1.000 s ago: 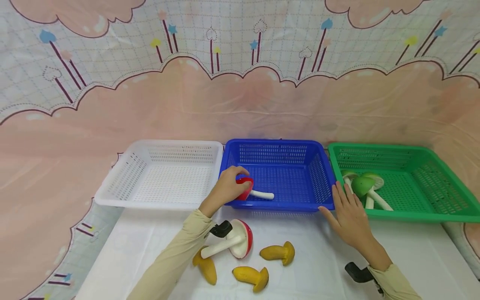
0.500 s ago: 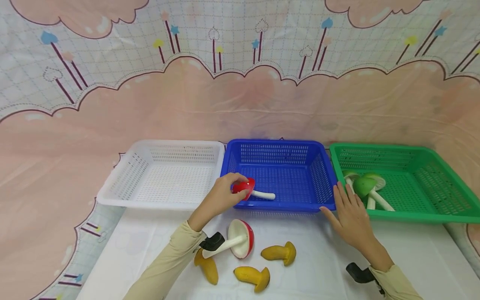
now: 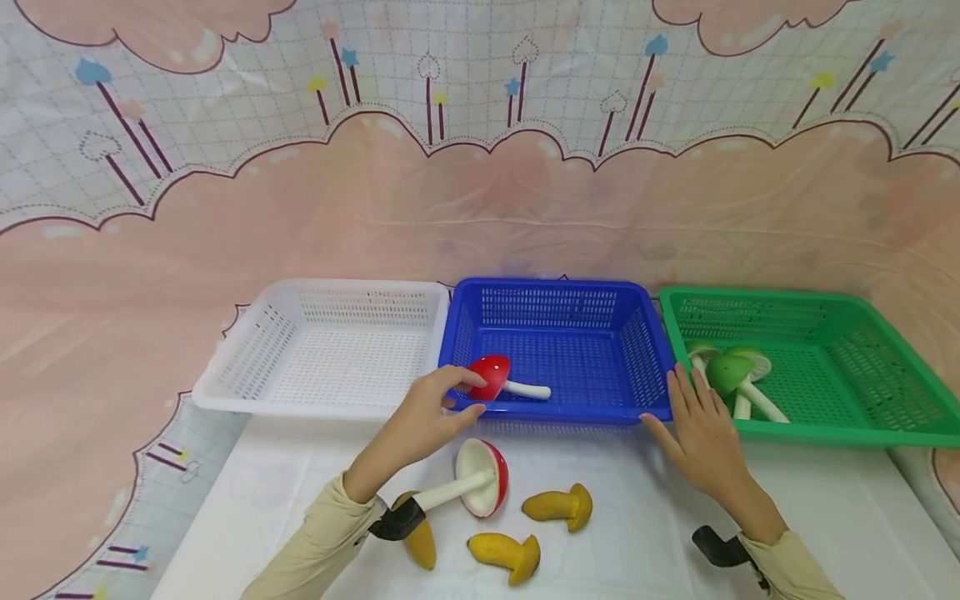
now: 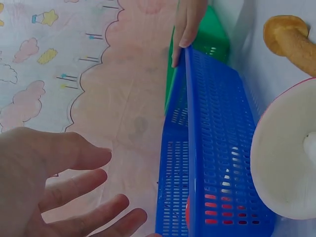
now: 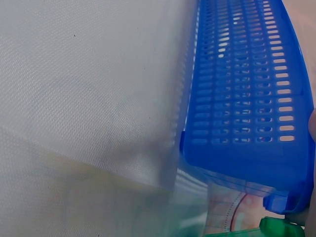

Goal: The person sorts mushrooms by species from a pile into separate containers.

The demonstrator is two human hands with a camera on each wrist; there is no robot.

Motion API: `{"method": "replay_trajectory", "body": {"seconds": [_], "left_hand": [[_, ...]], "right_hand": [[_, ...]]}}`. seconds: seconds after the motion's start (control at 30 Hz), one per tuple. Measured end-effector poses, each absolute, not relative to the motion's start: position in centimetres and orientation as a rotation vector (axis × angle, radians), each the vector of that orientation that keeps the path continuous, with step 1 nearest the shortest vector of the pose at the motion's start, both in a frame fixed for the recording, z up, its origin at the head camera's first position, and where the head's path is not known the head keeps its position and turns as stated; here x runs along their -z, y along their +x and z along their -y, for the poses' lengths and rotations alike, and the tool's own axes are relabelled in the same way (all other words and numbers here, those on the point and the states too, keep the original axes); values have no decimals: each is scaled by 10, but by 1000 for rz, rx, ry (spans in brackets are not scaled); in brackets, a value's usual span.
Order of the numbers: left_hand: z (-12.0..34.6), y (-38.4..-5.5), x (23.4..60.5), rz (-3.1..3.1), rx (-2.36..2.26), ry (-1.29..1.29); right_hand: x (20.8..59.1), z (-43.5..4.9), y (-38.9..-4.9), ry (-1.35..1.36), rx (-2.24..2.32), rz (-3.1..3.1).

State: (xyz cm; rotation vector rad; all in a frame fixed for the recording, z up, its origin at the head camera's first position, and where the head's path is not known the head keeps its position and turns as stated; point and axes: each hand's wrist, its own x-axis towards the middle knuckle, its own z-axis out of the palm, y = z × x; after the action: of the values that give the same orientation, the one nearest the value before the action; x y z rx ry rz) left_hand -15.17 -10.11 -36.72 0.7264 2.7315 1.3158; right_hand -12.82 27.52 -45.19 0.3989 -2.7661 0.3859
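Note:
A toy mushroom with a red cap point(image 3: 491, 375) and white stem lies in the front left corner of the blue basket point(image 3: 555, 412). My left hand point(image 3: 420, 417) hovers at that basket's front left rim, fingers spread and nothing held; in the left wrist view the same hand point(image 4: 74, 187) shows its fingers apart. With straight fingers, my right hand point(image 3: 701, 433) rests on the right front corner of the blue basket, beside the green basket point(image 3: 840, 433). A second red-capped mushroom point(image 3: 483, 479) lies on the white cloth below my left hand.
Several brown-yellow toy mushrooms point(image 3: 558, 506) lie on the cloth near the front. Green-capped mushrooms point(image 3: 727, 372) sit at the left side of the green basket. A white basket point(image 3: 300, 407) stands left of the blue one. A patterned curtain point(image 3: 525, 208) hangs behind.
My left hand has let go of the red-capped mushroom in the blue basket and drawn back toward the lower left, its fingers spreading. The right hand stays in place.

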Motion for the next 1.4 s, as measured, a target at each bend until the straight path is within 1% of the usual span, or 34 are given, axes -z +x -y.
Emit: {"method": "replay_trajectory", "body": {"seconds": [0.27,0.73,1.0,1.27,1.4], "left_hand": [[116,-137,366,-2735,-1308,729],[132,-113,368,-2760,-1282,631],[138,-99,378,-2768,-1282,637],[140,-88,395,-2741,-1311,573],[143,-82,403,-2705,-1317,496]], "right_hand": [[453,-275,-133,408,-383,2751],[453,-277,-138,422,-390,2744],[453,-277,-140,423,-388,2730],[454,-278,-140,427,-376,2721],[457,-280,-138,424,-367,2716]]}}
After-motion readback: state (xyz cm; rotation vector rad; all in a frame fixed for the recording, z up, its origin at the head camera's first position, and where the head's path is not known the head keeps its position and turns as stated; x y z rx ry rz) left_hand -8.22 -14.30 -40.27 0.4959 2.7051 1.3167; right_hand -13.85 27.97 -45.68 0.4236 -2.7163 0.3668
